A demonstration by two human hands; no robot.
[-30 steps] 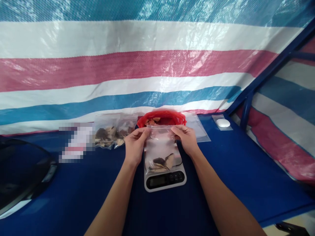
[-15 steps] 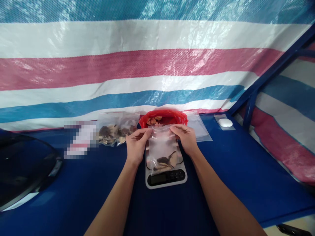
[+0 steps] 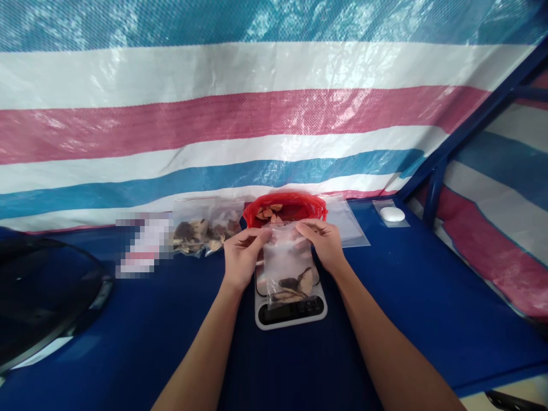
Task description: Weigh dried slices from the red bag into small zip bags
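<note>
A clear plastic zip bag [image 3: 286, 260] hangs between my two hands, with several dark and pale dried slices lying at its bottom. My left hand [image 3: 243, 254] pinches its top left corner between thumb and fingers. At the top right corner, my right hand [image 3: 324, 242] pinches it the same way. Beneath the bag sits a white kitchen scale [image 3: 291, 326] with a black display strip, and the bag covers much of its plate. Just beyond stands an open red plastic bag [image 3: 314, 206] holding reddish-brown dried pieces.
Left of the red bag lie filled clear bags [image 3: 190, 234] and a blurred-out packet [image 3: 148, 245]. Flat clear bags [image 3: 349, 225] lie to the right, then a white rounded case [image 3: 391, 214]. A dark round object [image 3: 47, 302] stands far left on the blue table [image 3: 406, 297], before a striped tarp [image 3: 240, 114].
My left hand has moved slightly right, closer to my right hand. The zip bag has shifted a little to the right and its top edge sags more.
</note>
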